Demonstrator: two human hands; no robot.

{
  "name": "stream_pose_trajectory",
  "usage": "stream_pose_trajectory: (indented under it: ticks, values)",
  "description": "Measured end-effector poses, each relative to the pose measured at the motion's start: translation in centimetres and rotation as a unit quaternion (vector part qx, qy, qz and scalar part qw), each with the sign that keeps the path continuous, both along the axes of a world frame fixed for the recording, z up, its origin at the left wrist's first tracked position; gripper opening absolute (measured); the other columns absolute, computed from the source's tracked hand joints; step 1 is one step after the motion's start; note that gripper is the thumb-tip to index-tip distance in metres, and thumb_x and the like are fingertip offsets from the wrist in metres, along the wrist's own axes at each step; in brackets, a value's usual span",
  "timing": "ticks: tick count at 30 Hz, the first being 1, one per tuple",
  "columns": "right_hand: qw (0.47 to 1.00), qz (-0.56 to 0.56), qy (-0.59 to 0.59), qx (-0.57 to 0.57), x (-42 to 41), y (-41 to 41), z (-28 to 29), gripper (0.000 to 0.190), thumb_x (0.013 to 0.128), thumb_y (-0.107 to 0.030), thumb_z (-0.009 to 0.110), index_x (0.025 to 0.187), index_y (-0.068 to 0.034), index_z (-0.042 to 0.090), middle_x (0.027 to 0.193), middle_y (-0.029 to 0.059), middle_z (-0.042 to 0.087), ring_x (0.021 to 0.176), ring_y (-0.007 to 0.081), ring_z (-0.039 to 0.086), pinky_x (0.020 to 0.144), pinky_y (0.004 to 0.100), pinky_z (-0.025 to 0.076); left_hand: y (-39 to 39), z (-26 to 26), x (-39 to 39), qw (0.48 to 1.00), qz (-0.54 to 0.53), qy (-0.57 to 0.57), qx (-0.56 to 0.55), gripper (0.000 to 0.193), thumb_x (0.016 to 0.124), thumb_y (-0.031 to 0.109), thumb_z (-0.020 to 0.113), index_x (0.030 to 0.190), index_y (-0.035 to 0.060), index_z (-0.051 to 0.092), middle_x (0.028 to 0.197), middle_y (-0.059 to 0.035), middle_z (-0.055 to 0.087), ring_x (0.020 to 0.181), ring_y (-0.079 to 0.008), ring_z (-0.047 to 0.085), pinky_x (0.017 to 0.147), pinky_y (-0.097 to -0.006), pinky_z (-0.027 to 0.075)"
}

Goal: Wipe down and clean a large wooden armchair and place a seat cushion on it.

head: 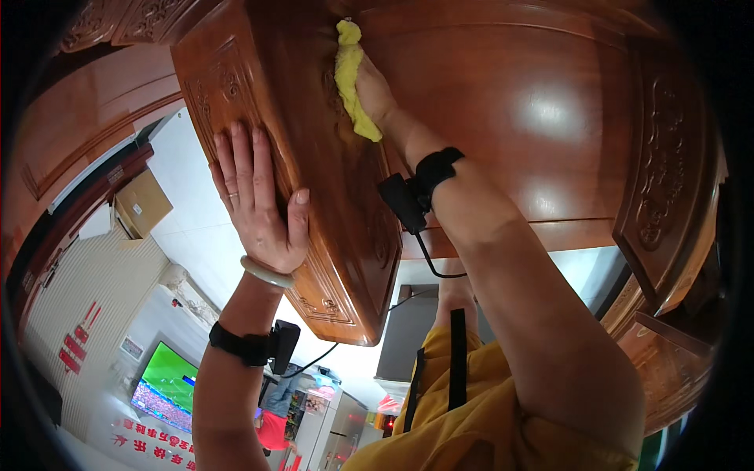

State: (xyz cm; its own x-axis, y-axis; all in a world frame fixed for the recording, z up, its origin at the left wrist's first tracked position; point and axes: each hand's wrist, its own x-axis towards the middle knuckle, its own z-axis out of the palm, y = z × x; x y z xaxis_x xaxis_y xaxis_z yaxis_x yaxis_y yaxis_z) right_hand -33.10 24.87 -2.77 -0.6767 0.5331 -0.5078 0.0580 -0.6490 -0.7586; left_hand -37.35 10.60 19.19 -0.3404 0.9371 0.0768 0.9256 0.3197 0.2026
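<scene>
My right hand (372,88) presses a yellow cloth (351,82) against the inner side of a carved wooden armrest (330,194), close to where it meets the back of the seat. The fingers are mostly hidden behind the cloth. On the armrest's flat top rests my left hand (259,200), palm down and empty, its fingers spread a little. A ring and a pale bangle (266,272) are on that side. Polished reddish-brown wood forms the wide seat (500,129) to the right of the cloth.
Each wrist wears a black strap with a small cabled device (403,200). A second carved armrest (665,159) stands at the far right. Beyond the left armrest are a cardboard box (143,202), a lit television (165,385) and a person in red (274,430). A grey box-like object (403,341) lies below.
</scene>
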Motion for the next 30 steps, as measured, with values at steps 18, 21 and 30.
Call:
stream_pose_trajectory:
  ticks: [18, 21, 30]
  values:
    - [0.983, 0.064, -0.108, -0.134, 18.3, -19.7, 3.1, 0.056, 0.101, -0.031, 0.044, 0.149, -0.007, 0.028, 0.143, 0.0078, 0.042, 0.130, 0.0155, 0.039, 0.108, 0.0299, 0.031, -0.8, -0.1, 0.3, 0.999, 0.038, -0.007, 0.018, 0.063, 0.094, 0.040, 0.048, 0.147, 0.0072, 0.038, 0.153, -0.0161, 0.032, 0.145, -0.0375, 0.020, 0.116, -0.0528, 0.010]
    - [0.994, 0.033, -0.021, -0.101, 9.8, -12.9, 3.7, 0.055, 0.102, -0.028, 0.040, 0.150, -0.007, 0.025, 0.144, 0.0093, 0.041, 0.130, 0.0176, 0.040, 0.108, 0.0307, 0.033, -1.9, -0.7, -0.3, 0.999, 0.024, 0.013, 0.026, 0.062, 0.094, 0.040, 0.049, 0.147, 0.0082, 0.038, 0.153, -0.0161, 0.033, 0.144, -0.0381, 0.022, 0.116, -0.0536, 0.013]
    - [0.996, 0.013, 0.073, -0.043, 3.3, -6.7, 8.0, 0.054, 0.102, -0.015, 0.028, 0.154, -0.008, 0.013, 0.144, 0.0140, 0.042, 0.127, 0.0257, 0.045, 0.105, 0.0349, 0.040, -1.8, -1.8, -0.6, 0.997, 0.014, 0.033, 0.063, 0.060, 0.097, 0.046, 0.046, 0.148, 0.0173, 0.037, 0.155, -0.0075, 0.032, 0.145, -0.0310, 0.022, 0.117, -0.0512, 0.013]
